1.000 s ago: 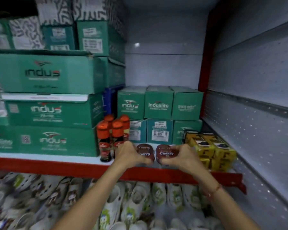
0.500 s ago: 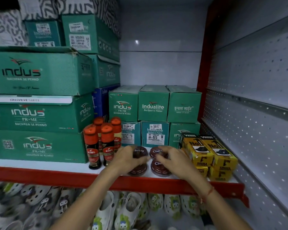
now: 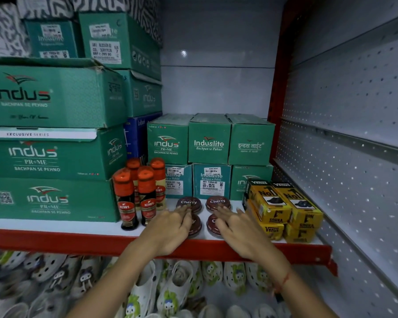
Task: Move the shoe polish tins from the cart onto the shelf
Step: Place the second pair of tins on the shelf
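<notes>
Left hand (image 3: 170, 228): palm down, fingers spread flat, holding nothing; fingertips at the back left tin (image 3: 189, 203).
Right hand (image 3: 240, 231): same flat, spread pose, holding nothing; fingertips near the back right tin (image 3: 218, 203).
Tins: four on the shelf (image 3: 55, 228), between the bottles (image 3: 137, 191) and yellow boxes (image 3: 283, 208).
Hidden: front tins (image 3: 210, 224) mostly under the hands; labels unreadable.

Four maroon tins (image 3: 189, 204) — flat, shelf-front

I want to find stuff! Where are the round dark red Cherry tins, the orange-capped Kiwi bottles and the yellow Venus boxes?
round dark red Cherry tins (image 3: 217, 203): head view, lid of back right tin.
orange-capped Kiwi bottles (image 3: 126, 204): head view, front left bottle's label.
yellow Venus boxes (image 3: 269, 201): head view, top box face.
</notes>
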A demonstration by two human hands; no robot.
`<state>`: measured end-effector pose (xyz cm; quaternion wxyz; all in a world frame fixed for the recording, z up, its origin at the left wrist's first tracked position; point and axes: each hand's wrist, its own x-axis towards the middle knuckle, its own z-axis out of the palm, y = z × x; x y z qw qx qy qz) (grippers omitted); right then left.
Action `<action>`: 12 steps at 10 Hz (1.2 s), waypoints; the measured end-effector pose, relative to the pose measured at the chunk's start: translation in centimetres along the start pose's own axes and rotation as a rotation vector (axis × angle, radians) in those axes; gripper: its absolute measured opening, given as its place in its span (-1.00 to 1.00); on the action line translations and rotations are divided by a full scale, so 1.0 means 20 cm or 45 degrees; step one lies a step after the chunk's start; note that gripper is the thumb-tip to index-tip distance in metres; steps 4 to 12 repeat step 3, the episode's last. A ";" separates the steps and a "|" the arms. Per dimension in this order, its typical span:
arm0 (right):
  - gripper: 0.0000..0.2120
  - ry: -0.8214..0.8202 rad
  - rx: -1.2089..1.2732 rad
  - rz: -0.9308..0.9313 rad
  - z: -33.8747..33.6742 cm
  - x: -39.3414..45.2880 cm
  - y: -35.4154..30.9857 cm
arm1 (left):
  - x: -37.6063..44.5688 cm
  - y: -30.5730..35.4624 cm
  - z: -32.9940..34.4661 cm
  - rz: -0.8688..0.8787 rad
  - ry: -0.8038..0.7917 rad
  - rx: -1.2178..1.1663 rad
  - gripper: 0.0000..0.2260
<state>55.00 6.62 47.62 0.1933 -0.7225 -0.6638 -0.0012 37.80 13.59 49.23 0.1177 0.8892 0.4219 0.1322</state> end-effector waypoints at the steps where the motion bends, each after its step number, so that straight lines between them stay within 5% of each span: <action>1: -0.56 0.056 0.001 -0.052 0.03 -0.09 -0.02 | -0.11 0.00 0.02 0.013 0.023 0.045 -0.57; 12: -0.55 0.090 0.017 -0.033 0.02 -0.13 -0.02 | -0.13 0.04 0.03 0.039 0.098 0.082 -0.59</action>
